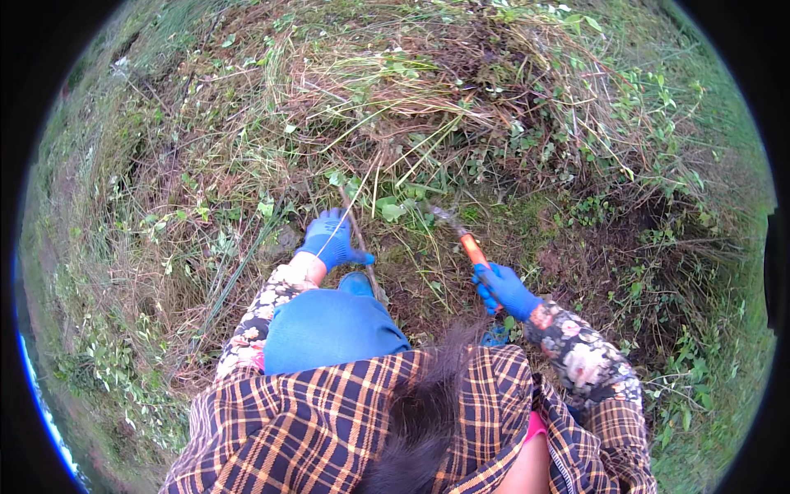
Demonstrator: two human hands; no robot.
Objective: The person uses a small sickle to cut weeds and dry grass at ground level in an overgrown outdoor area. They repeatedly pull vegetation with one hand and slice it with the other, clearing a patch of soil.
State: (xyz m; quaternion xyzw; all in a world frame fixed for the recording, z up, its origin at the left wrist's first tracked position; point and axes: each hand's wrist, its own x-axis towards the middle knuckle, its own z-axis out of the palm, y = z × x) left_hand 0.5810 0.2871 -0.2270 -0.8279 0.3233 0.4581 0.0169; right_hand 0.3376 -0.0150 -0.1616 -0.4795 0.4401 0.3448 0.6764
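Note:
My left hand [331,239], in a blue work glove, reaches down in front of my bent knee. A thin brown stick [359,233] passes beside its thumb; whether the fingers grip the stick or the stems below is hidden. In my right hand [505,289], also gloved in blue, is the orange handle [474,249] of a hand tool. Its metal head [445,216] is blurred, so its exact kind does not show; it points up and left, just above the ground. Green leaves [392,210] and long grass stems lie between the tool head and my left hand.
A mound of cut or flattened dry grass [395,111] lies ahead. Leafy weeds [691,395] grow at the right, and a low bank of dark soil and roots [642,247] stands beside my right arm. My blue shoes [357,284] are on the ground below me.

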